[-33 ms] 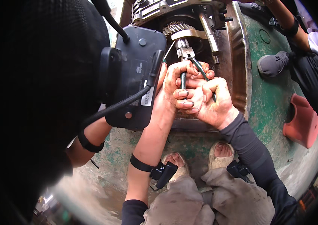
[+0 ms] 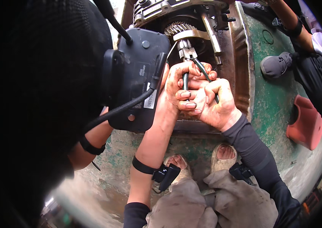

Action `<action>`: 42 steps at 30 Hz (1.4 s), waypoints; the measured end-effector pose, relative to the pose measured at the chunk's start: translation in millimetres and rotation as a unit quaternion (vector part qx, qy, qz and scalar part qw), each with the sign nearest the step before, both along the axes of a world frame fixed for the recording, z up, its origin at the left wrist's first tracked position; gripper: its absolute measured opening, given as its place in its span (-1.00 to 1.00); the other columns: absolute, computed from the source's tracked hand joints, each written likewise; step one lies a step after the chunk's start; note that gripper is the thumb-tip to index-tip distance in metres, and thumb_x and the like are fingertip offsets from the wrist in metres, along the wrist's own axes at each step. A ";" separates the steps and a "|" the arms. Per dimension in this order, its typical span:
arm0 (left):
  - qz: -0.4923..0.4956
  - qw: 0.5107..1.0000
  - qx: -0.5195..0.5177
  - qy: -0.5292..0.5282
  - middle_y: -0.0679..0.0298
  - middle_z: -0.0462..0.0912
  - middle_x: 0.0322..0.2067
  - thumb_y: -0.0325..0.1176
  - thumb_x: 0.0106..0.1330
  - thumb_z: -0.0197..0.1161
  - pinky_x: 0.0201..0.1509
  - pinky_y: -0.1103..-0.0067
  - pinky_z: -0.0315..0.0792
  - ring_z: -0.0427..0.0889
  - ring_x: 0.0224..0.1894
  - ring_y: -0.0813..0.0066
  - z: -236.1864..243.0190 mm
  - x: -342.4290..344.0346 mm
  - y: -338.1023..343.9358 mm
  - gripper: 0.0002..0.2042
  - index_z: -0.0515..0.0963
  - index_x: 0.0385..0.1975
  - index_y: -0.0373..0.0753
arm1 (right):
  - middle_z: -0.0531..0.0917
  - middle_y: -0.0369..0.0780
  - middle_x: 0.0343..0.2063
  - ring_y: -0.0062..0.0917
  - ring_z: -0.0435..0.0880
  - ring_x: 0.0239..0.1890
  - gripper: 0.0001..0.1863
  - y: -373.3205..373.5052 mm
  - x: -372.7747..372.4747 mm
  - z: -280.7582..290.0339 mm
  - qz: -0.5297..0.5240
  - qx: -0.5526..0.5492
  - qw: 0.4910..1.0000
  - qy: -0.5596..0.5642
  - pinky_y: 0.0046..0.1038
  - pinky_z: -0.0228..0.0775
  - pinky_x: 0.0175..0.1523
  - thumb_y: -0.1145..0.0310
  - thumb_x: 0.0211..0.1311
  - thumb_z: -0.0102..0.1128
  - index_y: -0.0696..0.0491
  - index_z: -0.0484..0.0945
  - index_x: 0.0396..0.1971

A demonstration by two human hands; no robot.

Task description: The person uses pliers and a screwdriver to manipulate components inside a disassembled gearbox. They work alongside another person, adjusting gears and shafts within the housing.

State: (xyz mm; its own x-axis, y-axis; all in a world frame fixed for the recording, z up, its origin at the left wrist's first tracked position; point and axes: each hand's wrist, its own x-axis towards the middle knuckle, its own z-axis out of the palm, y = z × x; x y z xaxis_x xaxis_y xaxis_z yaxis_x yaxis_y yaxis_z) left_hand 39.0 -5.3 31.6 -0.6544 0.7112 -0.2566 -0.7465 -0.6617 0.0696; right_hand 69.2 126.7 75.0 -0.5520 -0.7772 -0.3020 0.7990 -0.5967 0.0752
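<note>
Green-handled pliers (image 2: 203, 72) point away from me, their jaws at the end of a splined metal shaft (image 2: 185, 45). My left hand (image 2: 177, 81) is closed round the left handle. Around the right handle my right hand (image 2: 221, 99) is closed, and the fingers of both hands overlap between the handles. Beyond the jaws are a helical gear (image 2: 179, 27) and a curved pale metal fork (image 2: 191, 35) by the shaft. Beside my left hand, a thin metal rod (image 2: 172, 49) slants toward the shaft; a co-worker's hand (image 2: 165, 76) is partly visible below it, mostly hidden.
A co-worker's head-worn black device (image 2: 140, 76) blocks the left side. The gearbox housing (image 2: 161, 9) sits in a metal tray (image 2: 246, 57). Another person's leg and grey shoe (image 2: 276, 65) are at right, near a red plastic stool (image 2: 306, 121). My feet (image 2: 223, 155) stand below.
The co-worker's head device has shifted very slightly to the right and down. My hands and the pliers stay in place.
</note>
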 end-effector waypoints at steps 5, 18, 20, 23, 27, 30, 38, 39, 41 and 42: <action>0.022 0.999 -0.033 0.002 0.15 0.40 -0.42 -0.47 -0.09 0.06 -0.17 0.55 0.40 0.39 -0.30 0.33 11.6 -2.6 3.7 -0.86 0.38 -0.50 -0.34 | 0.48 -0.02 -0.33 -0.32 0.43 -0.38 -0.43 0.4 0.8 0.3 -0.009 -0.016 1.000 -0.003 -0.47 0.28 -0.31 0.39 -0.37 -0.14 0.26 0.37 -0.17; 0.003 1.000 -0.010 -0.013 0.16 0.47 -0.45 -0.44 -0.10 0.04 -0.13 0.45 0.44 0.46 -0.32 0.29 13.1 -2.6 5.1 -0.84 0.40 -0.48 -0.32 | 0.51 -0.04 -0.35 -0.37 0.43 -0.44 -0.53 -4.9 3.0 -1.0 -0.014 0.047 0.999 0.001 -0.48 0.28 -0.33 0.27 -0.08 -0.16 0.23 0.39 -0.15; 0.027 1.000 0.002 0.013 0.16 0.46 -0.45 -0.44 -0.10 0.04 -0.14 0.45 0.43 0.44 -0.35 0.29 12.0 -1.6 5.6 -0.83 0.38 -0.47 -0.32 | 0.51 -0.04 -0.36 -0.37 0.43 -0.46 -0.53 -4.2 2.6 -0.3 -0.012 0.046 0.999 0.001 -0.49 0.28 -0.34 0.27 -0.08 -0.16 0.23 0.39 -0.16; 0.021 1.000 0.009 -0.017 0.16 0.43 -0.46 -0.42 -0.10 0.04 -0.14 0.44 0.41 0.42 -0.36 0.29 11.3 -0.4 6.4 -0.81 0.37 -0.46 -0.32 | 0.49 -0.05 -0.38 -0.38 0.41 -0.48 -0.54 -3.9 2.6 -0.5 -0.004 0.023 1.000 -0.012 -0.51 0.26 -0.39 0.26 -0.09 -0.16 0.22 0.39 -0.18; 0.046 0.997 0.069 0.009 0.16 0.41 -0.45 -0.42 -0.10 0.04 -0.14 0.45 0.39 0.41 -0.34 0.30 8.0 0.9 6.7 -0.81 0.37 -0.45 -0.33 | 0.49 -0.06 -0.39 -0.39 0.41 -0.48 -0.54 -5.0 2.1 -0.4 -0.004 0.016 1.000 -0.015 -0.52 0.26 -0.39 0.26 -0.10 -0.16 0.23 0.39 -0.18; 0.057 0.998 -0.016 0.023 0.15 0.41 -0.43 -0.45 -0.09 0.05 -0.14 0.45 0.39 0.40 -0.32 0.30 3.2 -1.4 7.5 -0.83 0.38 -0.47 -0.35 | 0.46 -0.07 -0.39 -0.39 0.39 -0.48 -0.49 -6.0 0.2 2.3 -0.004 0.023 1.000 -0.018 -0.51 0.24 -0.40 0.32 -0.23 -0.15 0.23 0.38 -0.17; 0.096 0.995 0.016 0.033 0.14 0.41 -0.43 -0.50 -0.08 0.06 -0.15 0.48 0.40 0.41 -0.30 0.31 0.3 -2.9 8.3 -0.88 0.37 -0.53 -0.39 | 0.40 -0.12 -0.39 -0.41 0.34 -0.49 -0.38 -2.5 -2.4 7.8 0.006 0.033 0.999 -0.015 -0.48 0.20 -0.43 0.42 -0.46 -0.14 0.22 0.35 -0.15; 0.081 0.996 0.018 0.022 0.14 0.41 -0.44 -0.50 -0.08 0.06 -0.15 0.49 0.40 0.41 -0.30 0.31 0.9 -3.1 7.6 -0.89 0.37 -0.54 -0.39 | 0.43 -0.11 -0.38 -0.40 0.38 -0.48 -0.44 -2.2 -2.0 6.7 0.009 0.044 0.999 -0.014 -0.49 0.23 -0.42 0.37 -0.33 -0.15 0.21 0.37 -0.15; 0.060 0.998 0.013 0.008 0.16 0.42 -0.45 -0.50 -0.08 0.05 -0.16 0.52 0.40 0.42 -0.30 0.31 2.4 -3.5 7.3 -0.91 0.37 -0.57 -0.38 | 0.48 -0.08 -0.36 -0.37 0.44 -0.45 -0.52 -2.2 -1.5 4.8 0.011 0.056 0.998 -0.016 -0.51 0.28 -0.39 0.26 -0.08 -0.17 0.19 0.41 -0.14; 0.070 0.997 -0.013 0.011 0.17 0.41 -0.47 -0.51 -0.08 0.05 -0.19 0.53 0.40 0.42 -0.33 0.32 3.3 -3.4 7.7 -0.93 0.37 -0.59 -0.36 | 0.46 -0.11 -0.42 -0.41 0.42 -0.49 -0.57 -2.6 -1.6 4.5 0.011 0.049 0.999 -0.020 -0.52 0.25 -0.43 0.28 -0.08 -0.16 0.17 0.40 -0.19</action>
State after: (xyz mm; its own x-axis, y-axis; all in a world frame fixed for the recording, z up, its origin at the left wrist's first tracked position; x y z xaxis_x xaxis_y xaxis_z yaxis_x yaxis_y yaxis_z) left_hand 35.6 2.4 34.9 -0.7526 0.6054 -0.2590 -0.6448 -0.7573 0.1036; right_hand 67.5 124.0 79.5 -0.5220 -0.7542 -0.3984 0.8091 -0.5857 0.0486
